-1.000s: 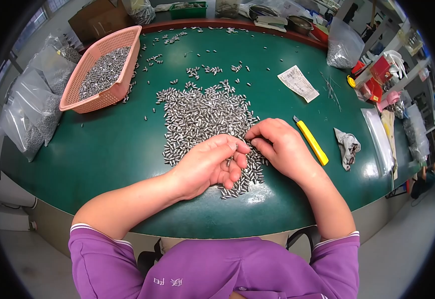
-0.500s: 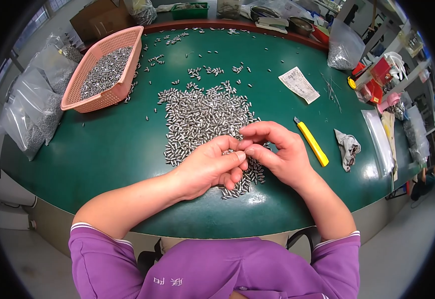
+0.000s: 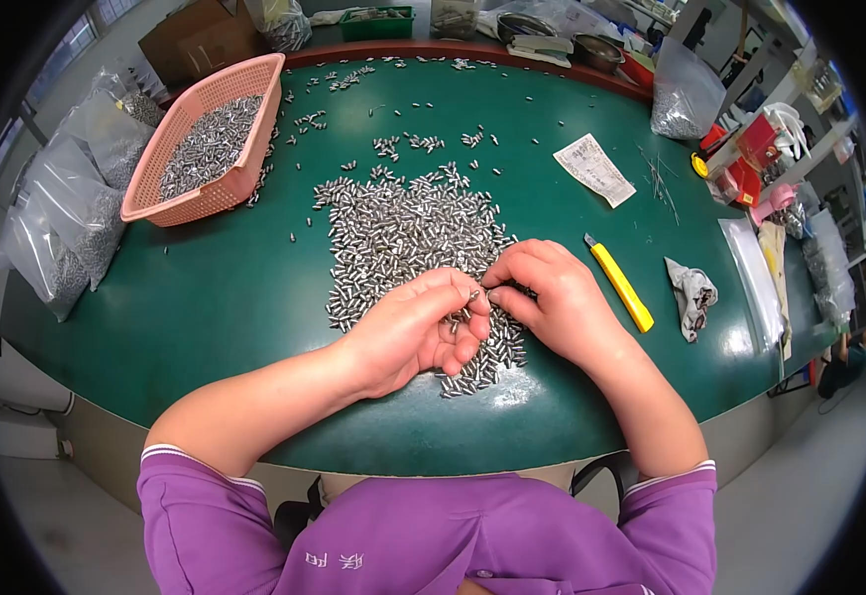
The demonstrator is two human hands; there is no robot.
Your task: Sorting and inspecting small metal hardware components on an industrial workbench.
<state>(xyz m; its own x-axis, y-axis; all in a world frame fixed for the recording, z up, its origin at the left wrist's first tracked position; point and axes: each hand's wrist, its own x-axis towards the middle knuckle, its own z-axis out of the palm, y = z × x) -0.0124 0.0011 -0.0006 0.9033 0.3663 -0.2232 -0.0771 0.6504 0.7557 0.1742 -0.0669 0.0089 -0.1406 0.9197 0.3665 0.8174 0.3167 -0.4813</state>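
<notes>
A wide heap of small silver bullet-shaped metal parts (image 3: 403, 233) lies on the green tabletop (image 3: 254, 337) in front of me. Over its near right side, my left hand (image 3: 408, 332) is closed, a small metal part (image 3: 473, 295) showing between thumb and forefinger. More parts seem to rest within its curled fingers. Just to the right, my right hand (image 3: 557, 297) pinches thumb and forefinger together close to the left fingertips. Whatever sits in that pinch is too small and covered to make out.
A pink plastic basket (image 3: 140, 198) of similar parts stands at the left, beside filled clear bags (image 3: 66, 213). To the right lie a yellow utility knife (image 3: 623, 285), a paper slip (image 3: 596, 171), thin wires (image 3: 659, 178) and a crumpled cloth (image 3: 692, 297). Loose parts are scattered toward the back.
My hands, whose fingertips met before, are now slightly apart. The right fingers have closed into a tighter pinch, and a metal part now shows at the left fingertips.
</notes>
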